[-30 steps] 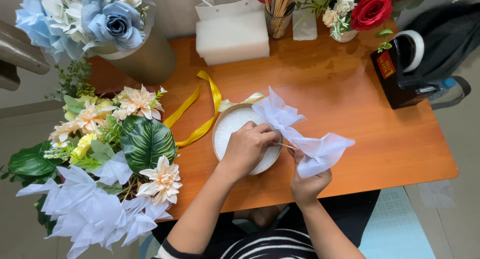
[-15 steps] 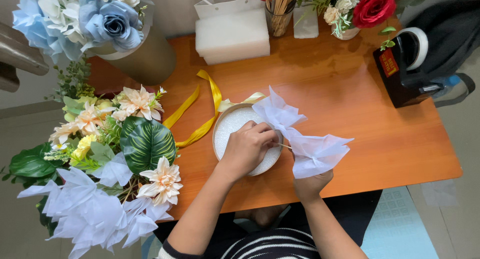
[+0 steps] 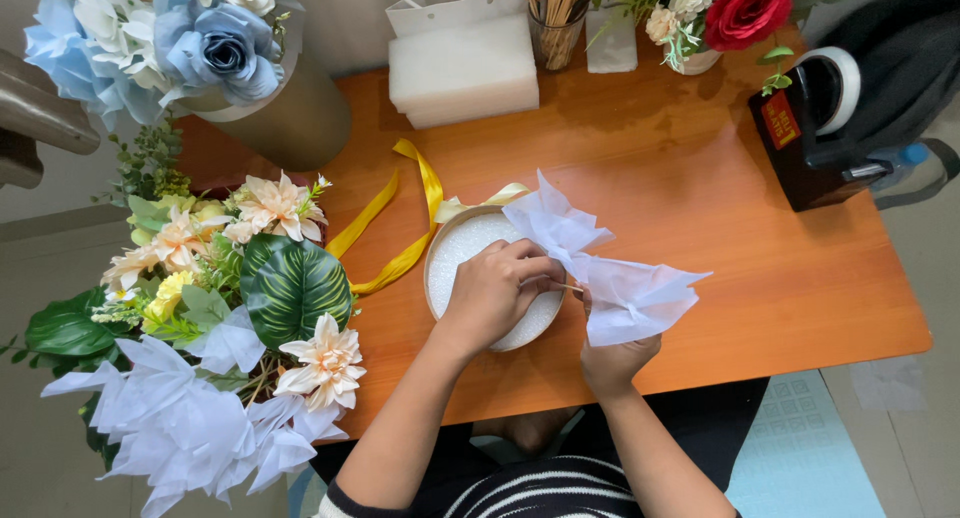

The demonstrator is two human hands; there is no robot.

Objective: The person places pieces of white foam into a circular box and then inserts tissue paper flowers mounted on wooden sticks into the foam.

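Over table [image 3: 700,208], tissue [image 3: 610,268] between fingers [image 3: 535,268]

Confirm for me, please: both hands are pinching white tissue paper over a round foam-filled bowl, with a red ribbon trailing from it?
Not quite: the ribbon is yellow, not red, as the head view shows. The rest holds: the left hand and right hand pinch white tissue paper over the round foam-filled bowl.
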